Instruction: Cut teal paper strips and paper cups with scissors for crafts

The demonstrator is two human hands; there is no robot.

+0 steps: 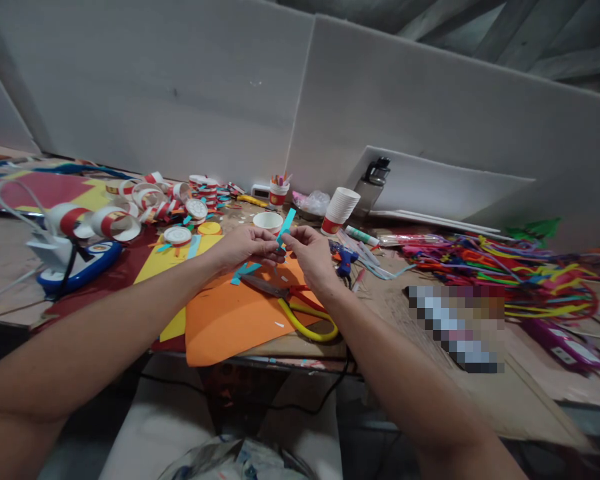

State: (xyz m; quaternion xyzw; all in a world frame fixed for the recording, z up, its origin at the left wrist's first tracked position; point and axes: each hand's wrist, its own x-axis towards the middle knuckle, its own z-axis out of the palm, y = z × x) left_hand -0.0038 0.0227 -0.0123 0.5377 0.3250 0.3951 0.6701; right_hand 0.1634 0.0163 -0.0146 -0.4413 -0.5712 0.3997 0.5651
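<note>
Both my hands meet above an orange paper sheet [230, 320] on the table. My left hand [247, 247] and my right hand [310, 257] each pinch a narrow blue paper strip [287, 225], which sticks up and to the right between the fingers. Another blue strip [243, 271] lies on the sheet just below my left hand. Scissors with yellow and red handles [300, 310] rest on the orange sheet under my right wrist. A yellow sheet [167, 263] lies beneath the orange one.
Cut red-and-white paper cup rings [125, 217] pile up at the left. A stack of paper cups [339, 210], a blue glue gun [345, 259], a dark bottle [373, 183] and a heap of coloured pipe cleaners [510, 267] sit at the right. White boards wall the back.
</note>
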